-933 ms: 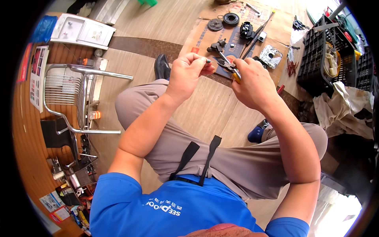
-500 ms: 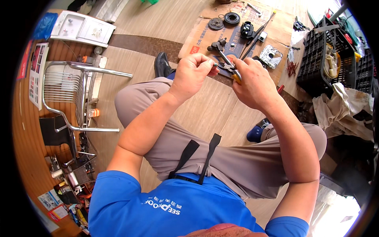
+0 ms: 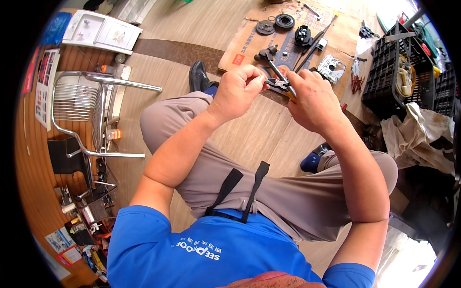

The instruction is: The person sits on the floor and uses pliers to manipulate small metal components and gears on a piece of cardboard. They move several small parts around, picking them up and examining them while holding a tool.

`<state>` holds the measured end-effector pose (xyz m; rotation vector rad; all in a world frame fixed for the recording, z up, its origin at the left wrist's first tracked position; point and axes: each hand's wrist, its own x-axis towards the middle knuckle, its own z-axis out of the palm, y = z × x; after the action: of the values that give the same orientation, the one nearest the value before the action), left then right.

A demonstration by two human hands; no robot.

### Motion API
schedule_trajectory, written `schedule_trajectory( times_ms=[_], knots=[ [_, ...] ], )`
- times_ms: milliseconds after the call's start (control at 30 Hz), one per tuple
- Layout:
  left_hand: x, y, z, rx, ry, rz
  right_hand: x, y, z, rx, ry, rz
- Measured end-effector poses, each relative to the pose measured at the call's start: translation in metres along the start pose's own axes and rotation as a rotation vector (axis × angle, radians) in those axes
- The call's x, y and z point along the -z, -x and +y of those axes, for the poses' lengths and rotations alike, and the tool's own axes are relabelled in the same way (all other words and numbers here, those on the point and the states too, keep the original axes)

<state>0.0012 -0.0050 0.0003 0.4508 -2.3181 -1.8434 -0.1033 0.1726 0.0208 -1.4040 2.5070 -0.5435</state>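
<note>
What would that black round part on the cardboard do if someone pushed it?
The black round part would probably slide rather than roll, since it lies flat on the cardboard. Stood on edge, it might roll, given its circular rim. It looks stiff rather than floppy, judging by its evenly round outline.

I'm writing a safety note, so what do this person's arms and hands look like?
The left hand and right hand are bare, without gloves; no watch or bracelet shows. The forearms are uncovered below short blue sleeves.
</note>
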Motion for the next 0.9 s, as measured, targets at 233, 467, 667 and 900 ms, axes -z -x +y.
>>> schedule_trajectory(
  times_ms=[233, 467, 667, 900],
  knots=[
    [0.0015, 0.0013, 0.0042, -0.014, -0.053, -0.088, 0.0002, 0.0024, 0.0005, 0.022, 0.021, 0.021],
    [0.0021, 0.0003, 0.0034, 0.011, 0.102, -0.127, -0.0040, 0.0007, 0.0028, 0.020, -0.021, 0.010],
    [0.0015, -0.0018, -0.0008, 0.083, 0.239, -0.114, -0.0045, -0.0001, 0.0048, -0.003, -0.058, 0.096],
    [0.0052, -0.0023, 0.0056, 0.147, 0.390, -0.131, -0.0005, -0.0025, -0.0002, -0.198, -0.162, 0.009]
  ],
)
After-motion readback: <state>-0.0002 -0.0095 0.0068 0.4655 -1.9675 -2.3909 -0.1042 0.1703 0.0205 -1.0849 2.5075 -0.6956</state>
